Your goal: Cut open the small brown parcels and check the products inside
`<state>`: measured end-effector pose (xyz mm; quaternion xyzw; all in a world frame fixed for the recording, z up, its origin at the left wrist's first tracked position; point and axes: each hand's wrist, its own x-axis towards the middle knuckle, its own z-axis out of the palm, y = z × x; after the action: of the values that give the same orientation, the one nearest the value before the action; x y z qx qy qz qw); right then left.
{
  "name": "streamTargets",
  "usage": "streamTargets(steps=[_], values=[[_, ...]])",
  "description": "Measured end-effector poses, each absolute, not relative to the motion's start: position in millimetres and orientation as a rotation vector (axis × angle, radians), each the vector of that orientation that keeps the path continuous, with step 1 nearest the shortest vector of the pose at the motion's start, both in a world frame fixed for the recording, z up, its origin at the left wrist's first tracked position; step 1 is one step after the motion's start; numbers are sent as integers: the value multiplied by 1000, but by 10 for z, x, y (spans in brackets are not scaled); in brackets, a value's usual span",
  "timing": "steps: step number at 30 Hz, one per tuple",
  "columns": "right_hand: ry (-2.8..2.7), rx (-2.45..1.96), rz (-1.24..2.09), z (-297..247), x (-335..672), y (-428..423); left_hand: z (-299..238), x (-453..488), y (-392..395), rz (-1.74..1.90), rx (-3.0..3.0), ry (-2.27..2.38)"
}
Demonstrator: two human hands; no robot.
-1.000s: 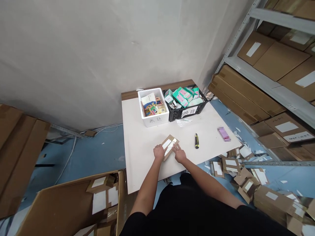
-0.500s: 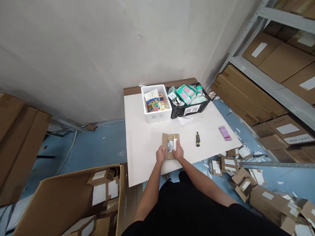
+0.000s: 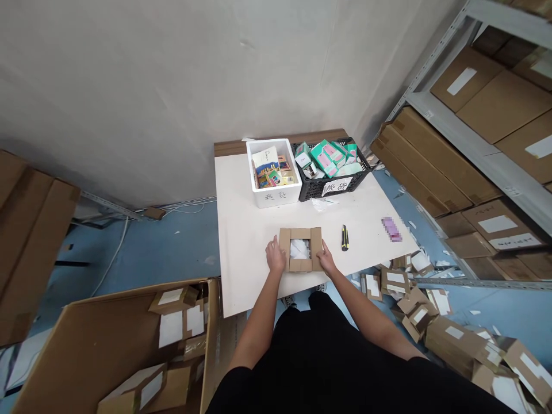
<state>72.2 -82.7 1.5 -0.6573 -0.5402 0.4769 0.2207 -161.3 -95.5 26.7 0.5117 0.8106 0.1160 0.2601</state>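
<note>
A small brown cardboard box (image 3: 301,264) lies on the white table (image 3: 250,230) near its front edge, its flaps spread outward and white packing showing inside. My left hand (image 3: 275,255) presses on the box's left flap, fingers curled over it. On the right flap rests my right hand (image 3: 326,260), holding it down. Both forearms reach in from below.
A white foam bin (image 3: 276,198) of colourful booklets and a black crate (image 3: 332,185) of green and pink boxes stand at the table's back. A yellow-black utility knife (image 3: 344,237) lies right of the box. Cardboard cartons litter the blue floor; shelves of cartons rise at right.
The small box was shut and tilted under my hands a second ago. Its flaps have since been pulled apart, and it now lies square and open with a hand on each side.
</note>
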Motion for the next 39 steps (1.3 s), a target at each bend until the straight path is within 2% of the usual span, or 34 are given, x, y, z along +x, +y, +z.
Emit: streamTargets(steps=[4, 8, 12, 19, 24, 32, 34, 39], values=[[-1854, -1962, 904, 45, 769, -798, 264, -1357, -855, 144, 1937, 1853], [-2317, -1872, 613, 149, 707, -677, 175, -1229, -820, -65, 1973, 1786], [-2485, -1939, 609, 182, 580, -500, 117, -1359, -751, -66, 1915, 1700], [-2459, -2047, 618, 160, 473, -414, 153, -1486, -852, -156, 1903, 1509], [-2405, -2056, 625, 164, 380, -182, 113, -1255, -1137, -84, 1931, 1625], [-2309, -2257, 819, 59, 286, 150, -5, -1091, -1363, 46, 1928, 1719], [-2327, -2204, 765, 100, 292, 106, -52, -1127, -1374, 69, 1922, 1710], [-2229, -1828, 393, 172, 301, -243, -139, -1197, -1370, 136, 1889, 1686]])
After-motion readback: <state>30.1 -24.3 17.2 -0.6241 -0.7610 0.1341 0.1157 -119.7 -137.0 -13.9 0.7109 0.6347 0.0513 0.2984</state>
